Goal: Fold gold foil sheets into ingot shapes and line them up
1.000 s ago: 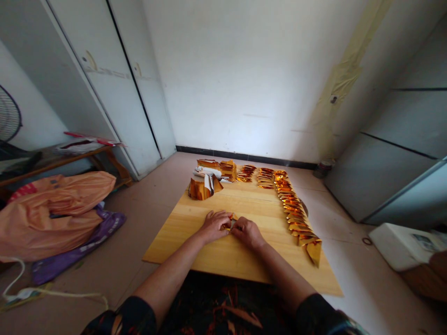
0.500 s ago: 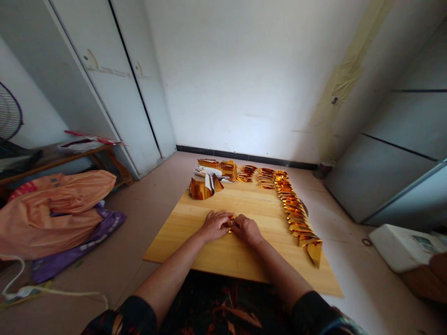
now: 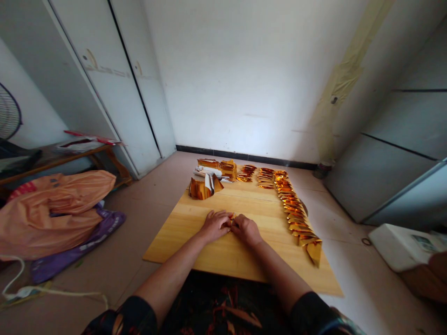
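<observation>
At the middle of the wooden board, my left hand and my right hand meet over a small piece of gold foil paper. Fingers of both hands are closed on it from either side, and they hide most of it. Down the board's right side runs a long row of folded gold foil pieces, overlapping one another. Two shorter groups of folded foil pieces lie at the back. A curved stack of gold foil sheets stands at the back left.
Behind that stack lie a white roll and more gold foil paper. An orange cloth and a purple bag are on the floor at left. A white box sits at right. The wall rises beyond the board.
Both hands stay at the same place, with only slight finger movement on the foil paper. Less of the foil shows below the fingers now. The other foil pieces have not moved.
</observation>
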Available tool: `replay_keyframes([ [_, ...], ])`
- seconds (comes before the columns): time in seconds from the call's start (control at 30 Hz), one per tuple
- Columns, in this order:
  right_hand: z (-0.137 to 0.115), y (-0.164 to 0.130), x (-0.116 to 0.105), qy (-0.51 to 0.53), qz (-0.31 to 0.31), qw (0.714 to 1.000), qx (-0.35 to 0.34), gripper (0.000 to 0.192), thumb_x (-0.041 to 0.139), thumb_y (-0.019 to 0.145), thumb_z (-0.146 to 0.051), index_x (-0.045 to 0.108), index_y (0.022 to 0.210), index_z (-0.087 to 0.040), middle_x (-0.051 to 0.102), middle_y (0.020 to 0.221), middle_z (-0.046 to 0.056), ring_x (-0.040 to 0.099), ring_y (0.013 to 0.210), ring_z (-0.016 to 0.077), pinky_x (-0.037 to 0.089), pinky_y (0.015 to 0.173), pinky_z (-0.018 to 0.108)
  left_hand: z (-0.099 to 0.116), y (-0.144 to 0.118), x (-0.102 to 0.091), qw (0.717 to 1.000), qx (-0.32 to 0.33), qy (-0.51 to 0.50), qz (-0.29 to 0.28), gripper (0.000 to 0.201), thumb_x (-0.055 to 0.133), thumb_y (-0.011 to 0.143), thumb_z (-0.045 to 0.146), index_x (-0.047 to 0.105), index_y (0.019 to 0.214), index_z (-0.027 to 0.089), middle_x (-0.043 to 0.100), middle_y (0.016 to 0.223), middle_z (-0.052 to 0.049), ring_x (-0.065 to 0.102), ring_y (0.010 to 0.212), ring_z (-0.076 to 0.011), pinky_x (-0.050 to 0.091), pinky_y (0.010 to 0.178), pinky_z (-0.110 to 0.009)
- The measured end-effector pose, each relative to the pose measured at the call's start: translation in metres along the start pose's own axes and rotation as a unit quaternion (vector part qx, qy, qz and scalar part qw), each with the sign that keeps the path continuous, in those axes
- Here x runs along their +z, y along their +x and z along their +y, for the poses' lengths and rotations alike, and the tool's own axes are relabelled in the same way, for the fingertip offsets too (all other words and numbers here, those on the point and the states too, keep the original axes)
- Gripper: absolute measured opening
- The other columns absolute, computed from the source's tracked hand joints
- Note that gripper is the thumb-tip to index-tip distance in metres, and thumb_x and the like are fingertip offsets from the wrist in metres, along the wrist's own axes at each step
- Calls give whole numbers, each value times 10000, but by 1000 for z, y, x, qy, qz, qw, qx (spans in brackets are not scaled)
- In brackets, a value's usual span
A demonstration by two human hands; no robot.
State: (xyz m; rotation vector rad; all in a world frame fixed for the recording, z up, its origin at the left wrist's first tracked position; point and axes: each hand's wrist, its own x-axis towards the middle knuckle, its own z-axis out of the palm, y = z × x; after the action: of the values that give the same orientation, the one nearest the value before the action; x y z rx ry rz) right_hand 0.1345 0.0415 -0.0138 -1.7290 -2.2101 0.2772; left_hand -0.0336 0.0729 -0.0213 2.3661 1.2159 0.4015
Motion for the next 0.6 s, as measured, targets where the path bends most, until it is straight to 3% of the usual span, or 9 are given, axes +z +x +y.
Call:
replay_keyframes([
  [0.13,2,-2,4,33,27,999,13,111,543,836,-248,617,769,-200,613,793,22,570,672,118,354,592,204,3,-1,-2,1000,0,1,6,150,611,773,289,630,919,264,532,1337,3,386,1298,-244,180,1091,-519],
  [0.27,11,-5,12,108,95,989,21,43,560,774,-169,568,741,-196,573,757,6,542,672,119,378,613,205,5,-2,-3,1000,2,2,13,115,606,774,288,622,885,262,546,1319,10,398,1286,-239,199,1078,-515],
  [0.37,18,-6,17,174,135,975,14,102,543,712,-102,544,738,-201,557,747,-1,532,688,126,407,633,214,6,-2,-2,1000,3,2,14,110,602,776,299,621,878,263,554,1308,9,399,1283,-233,200,1079,-506],
  [0.6,12,-8,19,188,116,975,32,149,616,670,-150,550,793,-204,520,819,0,515,686,123,424,621,224,5,-2,-2,1000,0,2,14,103,605,773,290,626,871,266,553,1308,10,405,1279,-242,197,1084,-500],
])
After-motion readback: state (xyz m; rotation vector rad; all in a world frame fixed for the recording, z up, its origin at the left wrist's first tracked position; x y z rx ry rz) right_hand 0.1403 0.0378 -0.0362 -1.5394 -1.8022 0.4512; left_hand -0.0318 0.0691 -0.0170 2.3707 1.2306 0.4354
